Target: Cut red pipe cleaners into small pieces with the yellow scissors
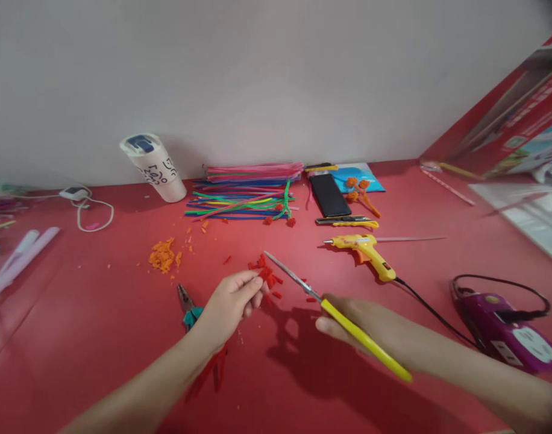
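My left hand (237, 295) is closed in a pinch on a short red pipe cleaner piece (264, 273). In my right hand (370, 325) is a pair of scissors (298, 280), seen nearly edge-on, with a yellow handle and metal blades pointing up and left. Their tips lie close to the fingertips of my left hand. Several cut red bits (276, 294) are scattered on the table around and below the pinched piece. Partly hidden under my left forearm are pliers (185, 301) with teal and red on the handles.
Orange fluff (162, 255) lies left of centre. Behind are a white tumbler (155, 169), pipe cleaners (244, 202), a black phone (330, 195) and cutter knives (347, 222). On the right are a yellow glue gun (364, 250), its cord and a purple power strip (511, 331).
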Available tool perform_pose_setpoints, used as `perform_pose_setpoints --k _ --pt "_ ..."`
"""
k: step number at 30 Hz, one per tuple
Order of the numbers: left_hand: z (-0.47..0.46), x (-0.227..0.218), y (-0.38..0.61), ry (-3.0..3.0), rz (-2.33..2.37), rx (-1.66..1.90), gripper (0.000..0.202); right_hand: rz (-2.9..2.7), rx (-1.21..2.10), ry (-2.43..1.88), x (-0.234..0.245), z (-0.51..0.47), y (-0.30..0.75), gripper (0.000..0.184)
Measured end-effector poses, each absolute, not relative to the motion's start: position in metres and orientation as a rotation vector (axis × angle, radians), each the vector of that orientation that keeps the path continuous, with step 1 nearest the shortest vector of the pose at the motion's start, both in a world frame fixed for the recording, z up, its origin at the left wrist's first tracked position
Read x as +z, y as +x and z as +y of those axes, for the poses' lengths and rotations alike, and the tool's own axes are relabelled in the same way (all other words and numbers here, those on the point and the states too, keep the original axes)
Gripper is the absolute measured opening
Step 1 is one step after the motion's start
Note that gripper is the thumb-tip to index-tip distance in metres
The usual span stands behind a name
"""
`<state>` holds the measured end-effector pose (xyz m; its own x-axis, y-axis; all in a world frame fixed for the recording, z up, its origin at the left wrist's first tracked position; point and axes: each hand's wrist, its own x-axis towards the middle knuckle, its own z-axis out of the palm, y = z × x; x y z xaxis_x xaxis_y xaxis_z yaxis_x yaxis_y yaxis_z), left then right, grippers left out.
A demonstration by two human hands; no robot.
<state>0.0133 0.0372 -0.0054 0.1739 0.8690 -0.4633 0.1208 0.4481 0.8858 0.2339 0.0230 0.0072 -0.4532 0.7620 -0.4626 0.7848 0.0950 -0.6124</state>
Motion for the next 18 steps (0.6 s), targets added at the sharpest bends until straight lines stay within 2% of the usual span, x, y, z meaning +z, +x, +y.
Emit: perform_pose_setpoints --k 9,18 --pt "0.040 -0.006 0.014 0.939 1.302 0.750 0.020 2.262 -1.284 1.558 0.001 0.014 0.222 0.047" --pt "0.041 -0.007 0.013 1.104 1.347 0.661 0.021 2.280 -1.255 1.520 0.001 0.012 0.217 0.044"
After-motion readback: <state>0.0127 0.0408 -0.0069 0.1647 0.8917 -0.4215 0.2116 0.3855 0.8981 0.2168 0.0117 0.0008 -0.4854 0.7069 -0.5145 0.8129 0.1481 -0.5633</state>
